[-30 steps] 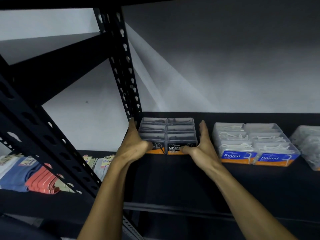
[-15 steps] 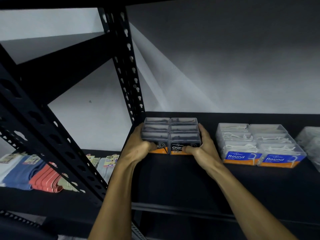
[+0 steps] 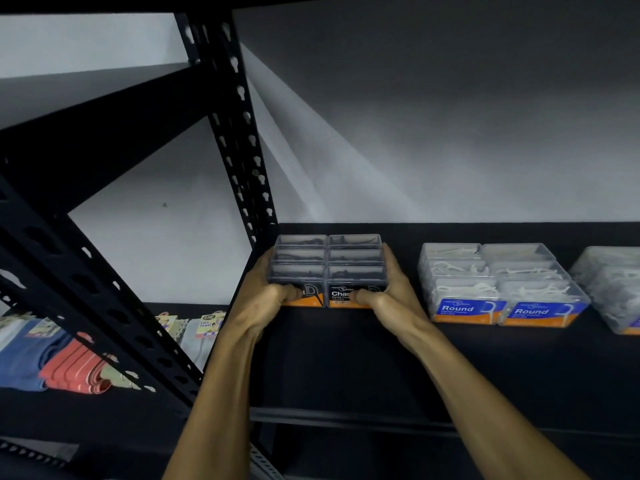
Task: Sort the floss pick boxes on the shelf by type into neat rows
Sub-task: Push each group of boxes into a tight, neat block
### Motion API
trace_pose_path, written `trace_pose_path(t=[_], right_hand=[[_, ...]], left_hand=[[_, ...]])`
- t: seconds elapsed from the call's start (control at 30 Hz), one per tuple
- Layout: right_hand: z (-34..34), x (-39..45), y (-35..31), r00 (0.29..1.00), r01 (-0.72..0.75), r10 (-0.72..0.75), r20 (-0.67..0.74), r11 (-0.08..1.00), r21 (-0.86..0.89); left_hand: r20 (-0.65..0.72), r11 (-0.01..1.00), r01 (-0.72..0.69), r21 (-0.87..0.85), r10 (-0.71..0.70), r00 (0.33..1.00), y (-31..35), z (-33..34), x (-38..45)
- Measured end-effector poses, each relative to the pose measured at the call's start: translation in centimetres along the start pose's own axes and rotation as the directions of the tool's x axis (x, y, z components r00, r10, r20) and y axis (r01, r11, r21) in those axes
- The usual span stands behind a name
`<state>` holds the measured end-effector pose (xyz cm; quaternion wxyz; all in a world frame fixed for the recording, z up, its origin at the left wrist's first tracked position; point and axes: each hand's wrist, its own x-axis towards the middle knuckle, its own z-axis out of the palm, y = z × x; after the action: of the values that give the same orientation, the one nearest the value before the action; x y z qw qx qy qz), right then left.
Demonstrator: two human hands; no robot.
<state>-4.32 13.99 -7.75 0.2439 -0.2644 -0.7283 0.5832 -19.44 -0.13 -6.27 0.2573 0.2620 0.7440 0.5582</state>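
Got both hands on the dark charcoal boxes (image 3: 330,270) at the shelf's (image 3: 450,368) left end: left hand (image 3: 268,294) and right hand (image 3: 388,292) clamp the block's sides, thumbs curled over the front labels, I'd guess to square all six into tight rows. The white Round boxes (image 3: 498,282) sit apart to the right, already grouped by type.

Black metal shelf (image 3: 381,358) is carrying three groups of clear plastic floss pick boxes: dark "Char…" boxes (image 3: 330,268) sitting at the left end by the slotted black upright (image 3: 242,140), blue-label "Round" boxes with white picks (image 3: 498,282) lying well apart to the right, a third clear cluster (image 3: 613,289) sitting just beside those, cut off by the frame edge.
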Motion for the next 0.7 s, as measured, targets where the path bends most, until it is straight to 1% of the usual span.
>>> trace_pose_path(t=[0.3, 0.5, 0.7], right_hand=[[0.03, -0.27, -0.03, 1.0, 0.009, -0.009, -0.01, 1.0, 0.022], [0.0, -0.58, 0.31, 1.0, 0.024, -0.024, -0.008, 0.999, 0.028], [-0.02, -0.92, 0.35, 1.0, 0.027, -0.027, 0.006, 0.999, 0.04]], left_hand=[[-0.008, 1.0, -0.005, -0.025, 0.005, 1.0, -0.33, 0.02, -0.1], [0.002, 1.0, -0.025, 0.002, 0.025, 1.0, -0.81, -0.01, -0.03], [0.002, 1.0, -0.025, -0.011, 0.025, 1.0, -0.93, -0.09, -0.46]])
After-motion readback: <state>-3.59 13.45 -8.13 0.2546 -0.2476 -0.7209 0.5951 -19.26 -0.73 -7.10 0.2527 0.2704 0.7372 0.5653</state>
